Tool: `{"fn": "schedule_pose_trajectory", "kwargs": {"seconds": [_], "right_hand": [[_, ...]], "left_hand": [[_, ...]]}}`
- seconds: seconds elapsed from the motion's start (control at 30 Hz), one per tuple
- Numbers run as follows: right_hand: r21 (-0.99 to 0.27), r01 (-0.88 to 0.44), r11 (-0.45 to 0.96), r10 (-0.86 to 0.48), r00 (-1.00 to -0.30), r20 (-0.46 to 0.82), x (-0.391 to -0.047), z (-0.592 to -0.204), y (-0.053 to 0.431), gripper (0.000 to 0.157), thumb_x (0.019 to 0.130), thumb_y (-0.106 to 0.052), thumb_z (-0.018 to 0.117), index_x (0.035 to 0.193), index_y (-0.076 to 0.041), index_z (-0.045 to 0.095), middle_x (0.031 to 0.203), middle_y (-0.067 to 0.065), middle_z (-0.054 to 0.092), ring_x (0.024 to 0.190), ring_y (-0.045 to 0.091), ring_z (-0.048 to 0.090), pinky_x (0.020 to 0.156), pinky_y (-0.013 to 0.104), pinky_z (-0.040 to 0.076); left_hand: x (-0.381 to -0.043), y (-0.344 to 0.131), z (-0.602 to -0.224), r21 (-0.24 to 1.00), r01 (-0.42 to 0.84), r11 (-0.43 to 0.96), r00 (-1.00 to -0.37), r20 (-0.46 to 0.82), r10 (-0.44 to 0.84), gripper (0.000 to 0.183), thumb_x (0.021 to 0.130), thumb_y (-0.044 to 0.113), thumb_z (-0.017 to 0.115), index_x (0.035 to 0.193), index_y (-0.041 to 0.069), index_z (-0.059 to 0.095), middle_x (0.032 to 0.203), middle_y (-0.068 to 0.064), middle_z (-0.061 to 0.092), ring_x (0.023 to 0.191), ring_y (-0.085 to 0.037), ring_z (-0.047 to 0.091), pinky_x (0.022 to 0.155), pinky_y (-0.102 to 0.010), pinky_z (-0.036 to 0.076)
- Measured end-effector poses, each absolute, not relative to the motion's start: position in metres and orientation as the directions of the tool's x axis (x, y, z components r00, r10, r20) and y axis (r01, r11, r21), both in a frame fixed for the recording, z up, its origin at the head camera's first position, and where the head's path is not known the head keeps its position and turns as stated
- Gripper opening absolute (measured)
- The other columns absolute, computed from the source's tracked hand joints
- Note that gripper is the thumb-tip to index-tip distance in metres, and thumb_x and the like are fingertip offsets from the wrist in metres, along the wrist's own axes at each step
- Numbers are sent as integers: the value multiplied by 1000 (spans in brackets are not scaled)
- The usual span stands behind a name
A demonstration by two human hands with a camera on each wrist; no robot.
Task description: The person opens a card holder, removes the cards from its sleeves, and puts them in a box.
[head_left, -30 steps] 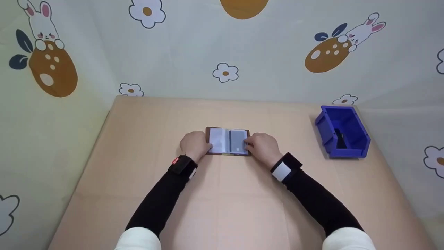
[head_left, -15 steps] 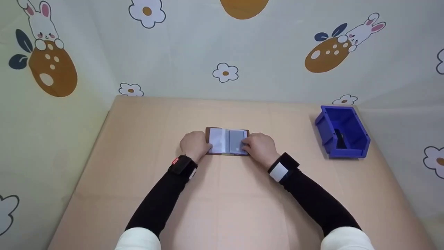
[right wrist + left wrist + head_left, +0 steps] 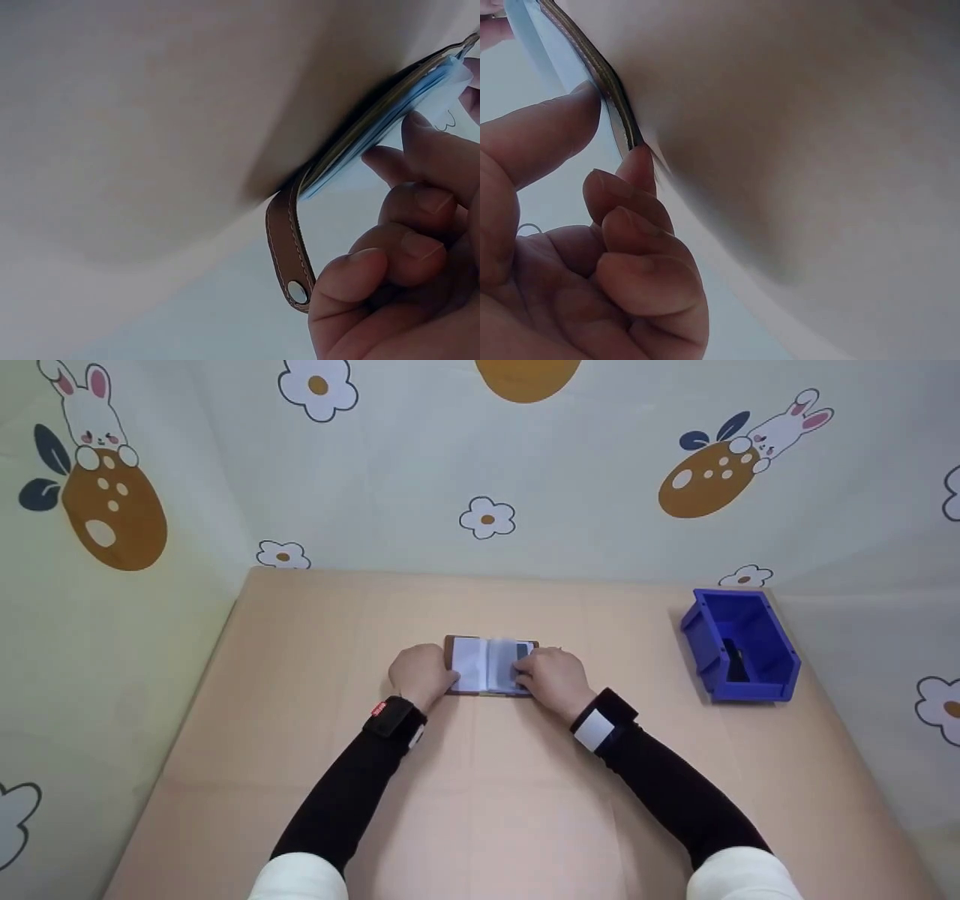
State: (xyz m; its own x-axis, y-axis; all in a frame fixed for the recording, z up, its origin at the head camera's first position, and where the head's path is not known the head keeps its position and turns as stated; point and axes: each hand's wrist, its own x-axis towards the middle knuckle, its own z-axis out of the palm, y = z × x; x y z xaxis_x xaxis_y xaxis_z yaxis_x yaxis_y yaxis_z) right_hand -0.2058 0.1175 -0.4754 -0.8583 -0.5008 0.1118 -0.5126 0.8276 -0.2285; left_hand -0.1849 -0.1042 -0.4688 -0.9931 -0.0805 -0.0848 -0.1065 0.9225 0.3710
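At the far middle of the flat beige table (image 3: 300,660), a small brown card holder with translucent sleeves (image 3: 469,666) lies spread open, short of the far edge. The left hand (image 3: 421,673) pinches its left edge. The right hand (image 3: 556,679) pinches a translucent plastic leaf (image 3: 502,664) between thumb and finger, inward of the holder's right edge. A brown stitched strap with a round metal snap (image 3: 282,232) sticks out at one end. Broad tabletop separates the right hand from the blue open-topped plastic bin (image 3: 754,691) by the right edge, a black object (image 3: 734,660) inside. More tabletop spans the near side between the black-sleeved forearms (image 3: 349,787).
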Motion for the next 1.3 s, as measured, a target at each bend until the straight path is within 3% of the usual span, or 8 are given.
{"fn": "schedule_pose_trajectory", "kwargs": {"seconds": [0.67, 0.93, 1.13, 1.3], "right_hand": [[-255, -530, 809, -520, -847, 111, -207, -478, 108, 16, 87, -15, 75, 102, -14, 79, 94, 7, 72, 88, 24, 67, 74, 42, 53], [-260, -505, 823, -503, -861, 80, -207, -476, 106, 20, 88, -16, 75, 107, -12, 78, 98, 8, 73, 91, 26, 68, 76, 43, 53], [-265, -504, 822, -502, -861, 80, -208, -476, 107, 19, 88, -16, 75, 106, -13, 78, 98, 8, 73, 91, 26, 68, 75, 43, 53], [-263, -516, 815, -510, -855, 94, -209, -477, 108, 17, 88, -15, 75, 104, -12, 78, 96, 8, 73, 89, 26, 68, 75, 43, 53]], "left_hand": [[-184, -105, -471, 371, -94, 924, -994, -90, -65, 29, 82, 29, 78, 69, 8, 64, 74, -6, 66, 70, -25, 63, 58, -41, 50], [-185, -105, -468, 356, -76, 931, -995, -81, -50, 23, 82, 26, 77, 79, 4, 70, 80, -10, 69, 75, -28, 65, 60, -43, 52], [-185, -100, -462, 346, -47, 937, -999, -2, -49, 21, 82, 22, 74, 85, 1, 70, 84, -14, 67, 81, -33, 64, 62, -46, 53], [-180, -89, -454, 366, 6, 930, -999, 50, -13, 32, 82, 28, 79, 94, 0, 71, 84, -14, 66, 81, -31, 63, 62, -43, 53]]}}
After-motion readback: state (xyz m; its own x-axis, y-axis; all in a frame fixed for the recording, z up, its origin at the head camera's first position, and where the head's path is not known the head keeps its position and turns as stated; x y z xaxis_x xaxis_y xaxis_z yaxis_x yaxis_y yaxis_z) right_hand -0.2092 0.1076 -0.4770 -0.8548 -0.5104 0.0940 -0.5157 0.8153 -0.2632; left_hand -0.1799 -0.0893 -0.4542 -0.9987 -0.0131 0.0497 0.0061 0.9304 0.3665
